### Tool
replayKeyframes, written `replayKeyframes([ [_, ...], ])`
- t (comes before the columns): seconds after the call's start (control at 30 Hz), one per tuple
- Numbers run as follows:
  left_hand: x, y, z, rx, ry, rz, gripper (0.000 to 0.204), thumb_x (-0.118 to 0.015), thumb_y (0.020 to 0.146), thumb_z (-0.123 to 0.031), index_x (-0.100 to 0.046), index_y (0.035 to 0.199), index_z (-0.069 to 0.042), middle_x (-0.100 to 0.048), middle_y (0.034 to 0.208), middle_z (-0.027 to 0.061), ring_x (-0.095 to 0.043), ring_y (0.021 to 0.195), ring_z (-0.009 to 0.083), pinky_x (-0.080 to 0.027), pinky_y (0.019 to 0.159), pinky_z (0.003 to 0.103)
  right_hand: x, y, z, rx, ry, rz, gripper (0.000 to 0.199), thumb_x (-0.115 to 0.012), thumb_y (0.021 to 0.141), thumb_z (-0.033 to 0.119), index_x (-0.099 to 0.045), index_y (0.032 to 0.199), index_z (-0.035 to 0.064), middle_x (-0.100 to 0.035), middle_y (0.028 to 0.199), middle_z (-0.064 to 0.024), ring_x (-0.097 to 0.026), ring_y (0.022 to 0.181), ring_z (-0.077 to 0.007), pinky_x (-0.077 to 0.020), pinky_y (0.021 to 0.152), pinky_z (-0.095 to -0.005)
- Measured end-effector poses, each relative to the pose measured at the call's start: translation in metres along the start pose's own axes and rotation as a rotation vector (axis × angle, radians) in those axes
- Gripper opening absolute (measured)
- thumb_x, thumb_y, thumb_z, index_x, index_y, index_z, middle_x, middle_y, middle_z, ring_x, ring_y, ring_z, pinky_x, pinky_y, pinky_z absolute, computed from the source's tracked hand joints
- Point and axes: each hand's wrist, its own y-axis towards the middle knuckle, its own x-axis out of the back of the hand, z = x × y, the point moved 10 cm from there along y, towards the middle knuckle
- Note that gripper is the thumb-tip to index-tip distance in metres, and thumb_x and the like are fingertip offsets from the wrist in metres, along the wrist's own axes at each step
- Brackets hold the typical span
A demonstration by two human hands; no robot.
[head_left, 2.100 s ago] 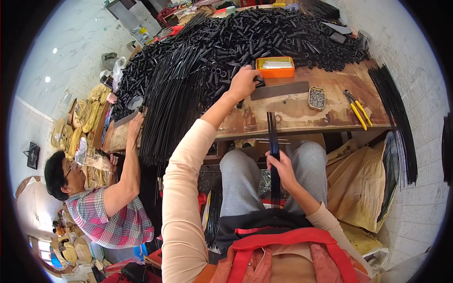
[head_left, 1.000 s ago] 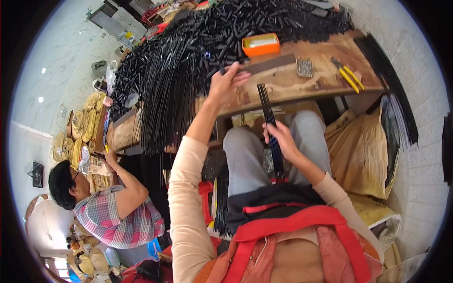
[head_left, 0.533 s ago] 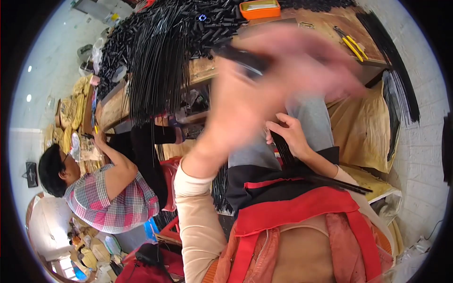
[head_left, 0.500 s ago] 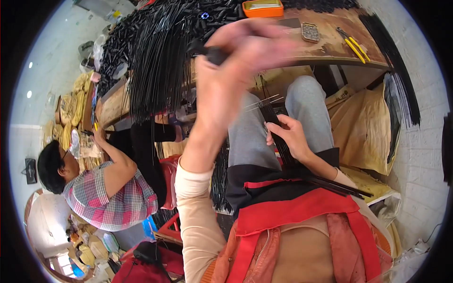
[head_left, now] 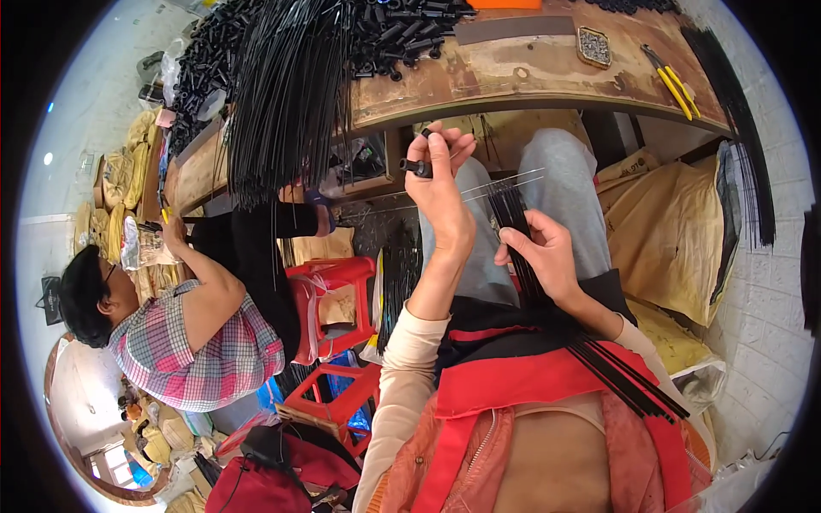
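We see black rods and black tubular pieces, a brown bench mottled with darker patches, yellow-handled pliers, and an orange box. We also find plain grey trousers, a red stool, and a checked shirt in pink, grey and white.

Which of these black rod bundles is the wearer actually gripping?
The slim bundle in the right hand. Unlike it, the wide spread hanging off the wooden table and the long bundle at its right end touch neither hand.
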Motion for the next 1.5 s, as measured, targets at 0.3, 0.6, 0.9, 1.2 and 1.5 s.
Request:
replayKeyframes([
  [0.3, 0.025, -0.032, 0.031, 0.521, -0.145, 0.136, 0.027, -0.061, 0.096, -0.017, -0.06, 0.117, 0.001, -0.064, 0.095, 0.006, -0.066, 0.085, 0.0151, -0.057, 0.083, 0.028, 0.007, 0.001, 0.006, 0.04, 0.051, -0.075, 0.013, -0.063, 0.094, 0.011, -0.058, 0.092, -0.0002, -0.066, 0.074, -0.0084, -0.064, 0.067, -0.0122, -0.0525, 0.062, -0.0247],
  [0.6, 0.017, -0.043, 0.035, 0.591, -0.196, 0.221, 0.027, -0.067, 0.092, -0.019, -0.061, 0.112, -0.001, -0.066, 0.107, 0.0116, -0.066, 0.095, 0.018, -0.058, 0.085, 0.027, 0.004, -0.002, 0.007, 0.011, 0.059, -0.059, 0.017, -0.068, 0.09, 0.011, -0.061, 0.095, -0.0031, -0.064, 0.076, -0.0058, -0.064, 0.068, -0.0118, -0.0529, 0.062, -0.0247],
  [0.9, 0.01, -0.048, 0.033, 0.543, -0.17, 0.226, 0.019, -0.065, 0.094, -0.019, -0.067, 0.106, -0.004, -0.066, 0.108, 0.0083, -0.065, 0.097, 0.0169, -0.056, 0.084, 0.029, 0.004, -0.002, 0.006, 0.016, 0.064, -0.044, 0.017, -0.068, 0.091, 0.012, -0.06, 0.095, -0.0023, -0.064, 0.076, -0.0051, -0.064, 0.068, -0.011, -0.0519, 0.062, -0.0238],
  [1.2, 0.007, -0.045, 0.026, 0.492, -0.141, 0.234, 0.043, -0.062, 0.095, -0.016, -0.049, 0.135, -0.004, -0.066, 0.106, 0.0122, -0.066, 0.095, 0.0187, -0.057, 0.084, 0.029, 0.006, -0.003, 0.005, 0.027, 0.053, -0.048, 0.017, -0.067, 0.092, 0.013, -0.06, 0.095, -0.0014, -0.064, 0.075, -0.0053, -0.063, 0.067, -0.011, -0.0518, 0.063, -0.0243],
  [1.5, 0.006, -0.046, 0.03, 0.529, -0.143, 0.24, 0.032, -0.065, 0.092, -0.009, -0.058, 0.123, -0.001, -0.066, 0.107, 0.0127, -0.066, 0.098, 0.0207, -0.058, 0.085, 0.03, 0.006, -0.007, 0.007, 0.051, 0.088, -0.049, 0.015, -0.066, 0.093, 0.012, -0.059, 0.096, -0.001, -0.064, 0.074, -0.0049, -0.063, 0.067, -0.0108, -0.0514, 0.063, -0.0245],
])
